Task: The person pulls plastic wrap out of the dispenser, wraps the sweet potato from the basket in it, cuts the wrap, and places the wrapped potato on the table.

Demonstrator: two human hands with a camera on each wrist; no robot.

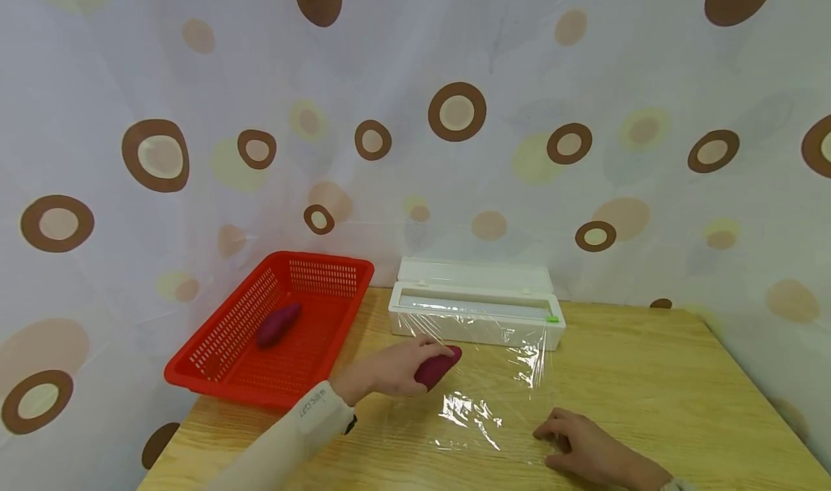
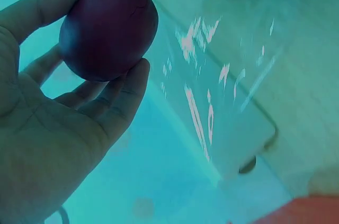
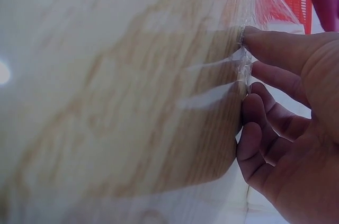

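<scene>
While "LetsSim" marks the sleeve [image 1: 316, 407], left hand [image 1: 383, 370] grips sweet potato [image 1: 437, 368].

Spotted curtain [image 1: 454, 116] behind wooden table [image 1: 649, 376]

One small bit of writing shows. It stands on a white tag [image 1: 313, 404] on the sleeve [image 1: 286, 440], just behind the left hand [image 1: 389, 368]. It looks handwritten, but the letters are too small to read for sure.
</scene>
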